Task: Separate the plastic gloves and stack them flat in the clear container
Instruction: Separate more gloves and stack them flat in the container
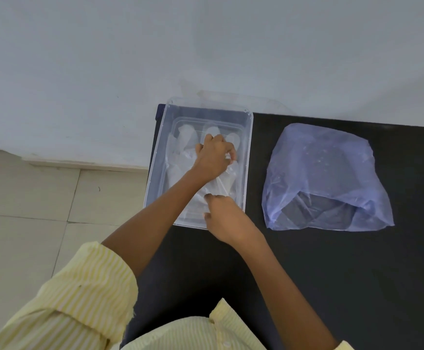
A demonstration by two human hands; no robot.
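1. Box [158, 157] sat at the left end of the black table [332, 286], long axis running away from me. I judge that spot was chosen so both arms could reach in without crossing.
2. Gloves [184, 137] lay inside the box, film on film, finger ends pointing to the far wall and cuffs toward me; their long axis matched the box's. Count of layers: could not tell, the film was too clear.
3. My left hand [213, 160] was over the middle of the stack, fingers curled and pinched on a bit of film near the palm area. Probable purpose: to pull the top glove flat and keep it aligned.
4. My right hand [227, 219] was at the near end of the box, thumb and fingertips pressed together at the cuff edge; whether film was actually caught between them, could not tell. Likely anchoring that end.
5. Blue bag [327, 173] lay on the table to the right, apart from the box, mouth toward me.
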